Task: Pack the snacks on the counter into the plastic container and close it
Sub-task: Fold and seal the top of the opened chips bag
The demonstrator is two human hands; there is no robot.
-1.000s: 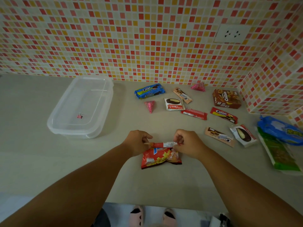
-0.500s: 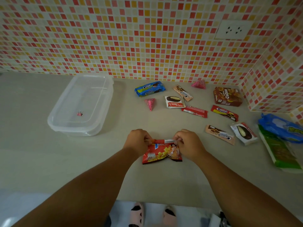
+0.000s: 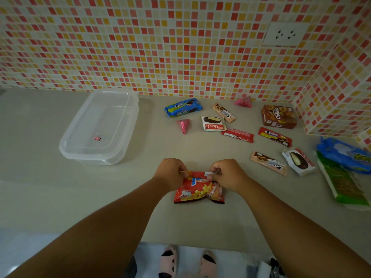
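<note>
A red potato-chip bag (image 3: 197,192) lies on the counter in front of me. My left hand (image 3: 171,173) pinches the left end of its folded top edge, and my right hand (image 3: 227,174) pinches the right end. The clear plastic container (image 3: 128,125) sits at the left with its lid on; a small pink binder clip (image 3: 97,138) shows on or in it, which I cannot tell. Further back lie a blue cookie pack (image 3: 183,107), a Choco Pie (image 3: 213,123), a pink cone candy (image 3: 183,126) and a red wafer bar (image 3: 237,135).
To the right are a brown Collon box (image 3: 278,116), a red cookie pack (image 3: 275,136), a tan cookie pack (image 3: 268,163), a second pie pack (image 3: 299,161), another pink candy (image 3: 243,102), and blue (image 3: 345,154) and green (image 3: 343,182) packs. Tiled walls close the back and right.
Both hands have folded the bag's top edge lower and drawn a little closer together. The other snacks and the container have not moved.
</note>
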